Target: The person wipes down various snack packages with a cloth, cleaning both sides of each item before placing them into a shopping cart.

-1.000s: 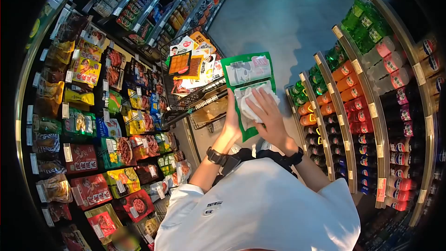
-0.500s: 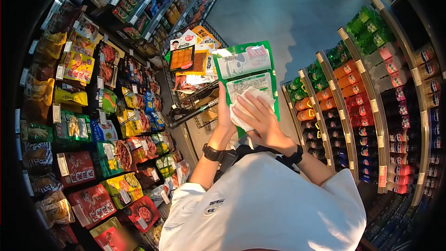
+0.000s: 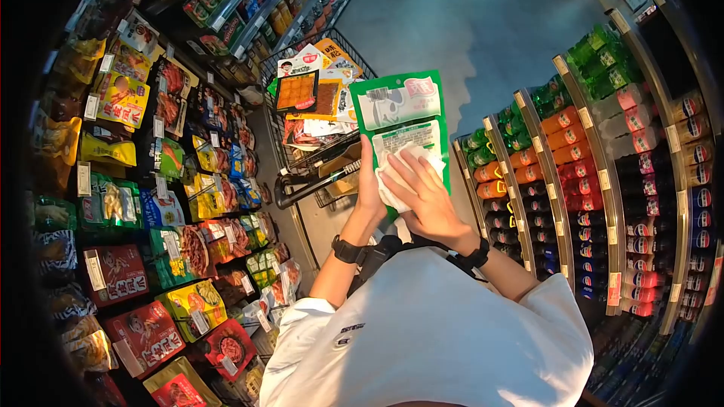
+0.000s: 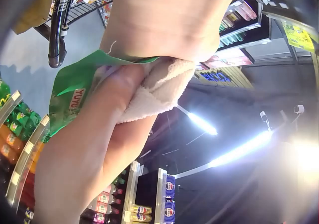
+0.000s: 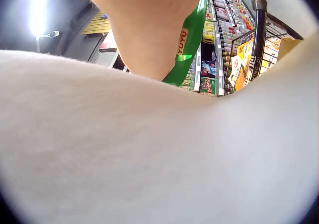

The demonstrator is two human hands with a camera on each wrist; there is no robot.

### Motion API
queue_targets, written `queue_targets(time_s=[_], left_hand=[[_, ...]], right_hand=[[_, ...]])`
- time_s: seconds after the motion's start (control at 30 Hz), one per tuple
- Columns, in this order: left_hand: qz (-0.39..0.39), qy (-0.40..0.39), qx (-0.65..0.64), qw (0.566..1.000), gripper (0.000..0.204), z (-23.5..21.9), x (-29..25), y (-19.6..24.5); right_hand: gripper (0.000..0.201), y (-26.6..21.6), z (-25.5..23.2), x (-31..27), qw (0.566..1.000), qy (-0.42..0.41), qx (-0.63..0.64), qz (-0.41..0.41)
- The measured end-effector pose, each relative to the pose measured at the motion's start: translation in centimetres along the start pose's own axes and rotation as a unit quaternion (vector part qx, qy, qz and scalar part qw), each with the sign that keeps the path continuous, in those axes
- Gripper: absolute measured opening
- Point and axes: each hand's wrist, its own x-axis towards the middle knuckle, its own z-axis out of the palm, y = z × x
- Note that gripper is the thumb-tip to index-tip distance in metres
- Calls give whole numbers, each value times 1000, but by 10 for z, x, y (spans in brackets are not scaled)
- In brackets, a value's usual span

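One pack point(image 3: 398, 105) lies between both hands before the chest. The left hand point(image 3: 368, 194) grips its lower left edge; the right hand point(image 3: 427, 202), fingers extended, presses cloth point(image 3: 388, 198) against it. Probably light, flexible, slick: lower side edges suit holding.

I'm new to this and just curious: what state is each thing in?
Left hand: gripping the packet's edge
Right hand: fingers extended, pressing the cloth
Green packet: held up
Cloth: crumpled, against the packet
Cart: holding piled packets
Bottles: shelved in rows
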Motion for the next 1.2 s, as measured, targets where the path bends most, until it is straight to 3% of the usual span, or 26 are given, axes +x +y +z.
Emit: queue_targets(time_s=[0.13, 0.23, 0.3, 0.37, 0.4, 0.5, 0.53, 0.57, 0.6, 0.63, 0.7, 0.73, 0.77, 0.83, 0.87, 0.9, 1.0, 1.1, 1.13, 1.2], left_hand=[[3, 26, 44, 999, 77, 5, 10, -5], [-6, 80, 173, 982, 79, 7, 22, -17], [-23, 38, 282, 958, 79, 8, 40, -31], [73, 13, 459, 885, 73, 12, 60, -50], [121, -26, 472, 873, 66, 20, 71, -58], [139, -71, 554, 818, 58, 52, 99, -69], [166, -81, 603, 776, 59, 54, 114, -74], [115, -92, 557, 818, 62, 59, 126, -78], [92, -68, 558, 822, 66, 63, 135, -83], [68, -44, 557, 827, 70, 69, 142, -88], [148, -22, 497, 855, 78, 89, 161, -103], [92, -44, 527, 844, 80, 70, 168, -111], [100, -36, 566, 817, 73, 54, 173, -120], [145, 8, 632, 761, 59, 67, 180, -121], [78, 10, 624, 777, 57, 72, 182, -115], [55, 9, 661, 749, 68, 74, 183, -112], [95, -8, 665, 741, 84, 88, 178, -100], [95, -14, 664, 742, 92, 88, 166, -86], [82, -13, 670, 738, 92, 83, 162, -79], [123, -31, 649, 750, 89, 86, 155, -62]], right_hand=[[77, 14, -9, 7, 1000, 11, 16, -13], [75, 38, -15, 9, 998, 46, 32, -11], [74, 63, -18, 10, 995, 89, 51, -5], [72, 96, -27, 10, 988, 117, 93, 36], [71, 113, -30, 10, 977, 130, 148, 79], [65, 168, -44, 2, 920, 119, 330, 173], [65, 184, -53, 1, 897, 112, 383, 191], [64, 197, -60, 1, 870, 104, 435, 210], [62, 203, -65, 2, 860, 158, 450, 180], [61, 211, -73, 2, 901, 150, 389, 122], [57, 227, -93, 5, 958, 131, 253, 3], [54, 226, -103, 13, 971, 103, 216, -4], [53, 236, -106, 17, 970, 112, 215, -3], [52, 254, -108, 30, 968, 129, 216, -5], [51, 261, -112, 37, 962, 146, 231, 4], [50, 269, -112, 42, 955, 146, 257, 19], [41, 287, -103, 54, 926, 150, 341, 68], [41, 306, -75, 51, 830, 35, 527, 177], [40, 308, -68, 51, 809, 16, 560, 181], [36, 307, -59, 49, 780, -28, 565, 269]])
